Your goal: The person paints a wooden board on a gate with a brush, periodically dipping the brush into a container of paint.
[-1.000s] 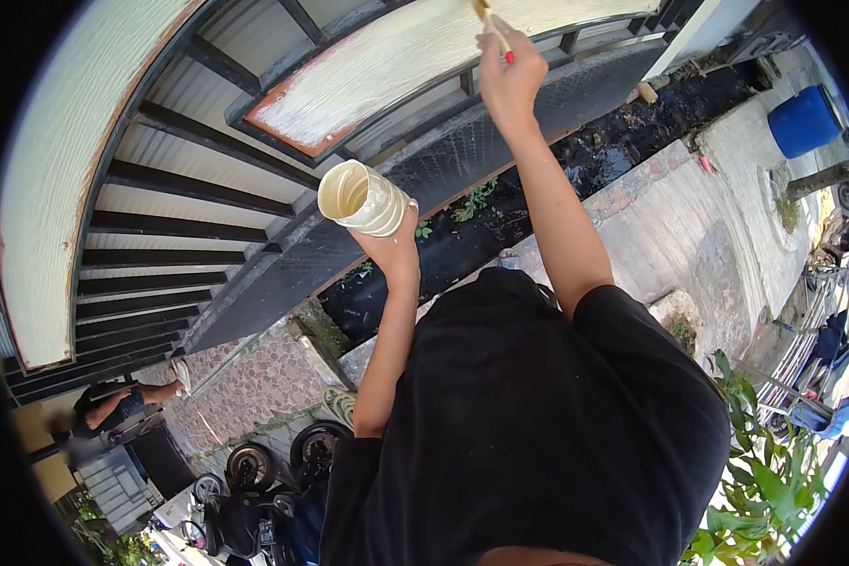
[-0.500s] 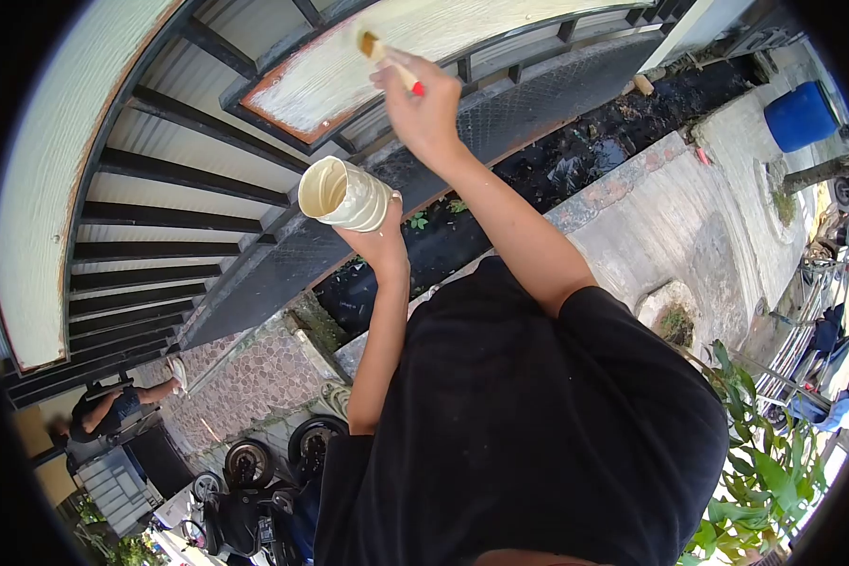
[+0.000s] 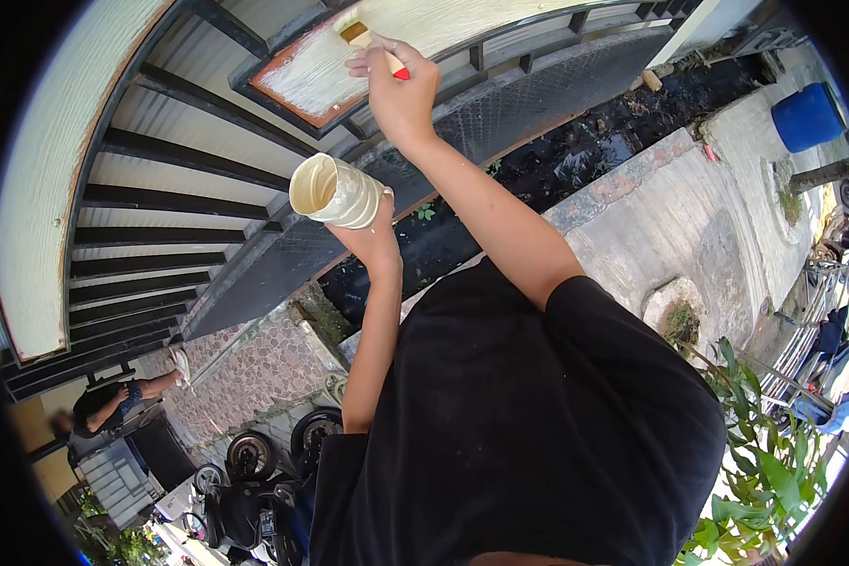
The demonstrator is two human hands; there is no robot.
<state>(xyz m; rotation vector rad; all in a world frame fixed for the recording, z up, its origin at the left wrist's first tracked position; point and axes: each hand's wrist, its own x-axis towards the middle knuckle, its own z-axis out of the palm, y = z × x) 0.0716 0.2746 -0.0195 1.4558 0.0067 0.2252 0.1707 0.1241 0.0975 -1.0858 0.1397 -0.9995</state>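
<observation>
My left hand (image 3: pixel 373 236) is wrapped round a cream-coloured cup of paint (image 3: pixel 335 191), its mouth tilted toward the fence and its walls smeared with paint. Above it, my right hand (image 3: pixel 401 85) pinches a paintbrush (image 3: pixel 375 49) with a pale handle and red end. The brown bristles lie at the face of a cream panel (image 3: pixel 424 28) framed in black metal. Toward the panel's left end the coat looks thin and streaky, with brown edges showing. Paint specks dot my left hand.
Black fence bars (image 3: pixel 170 193) run beside a second cream panel (image 3: pixel 94 123). Below the fence lies a dark water ditch (image 3: pixel 575 160). A blue barrel (image 3: pixel 807 118) stands far right. A person (image 3: pixel 113 406) is at lower left, near parked motorcycles (image 3: pixel 255 500). Leaves (image 3: pixel 764 472) hang lower right.
My right hand has moved left and slightly down, bringing the brush along the panel toward its left end. The cup in my left hand has shifted slightly left.
</observation>
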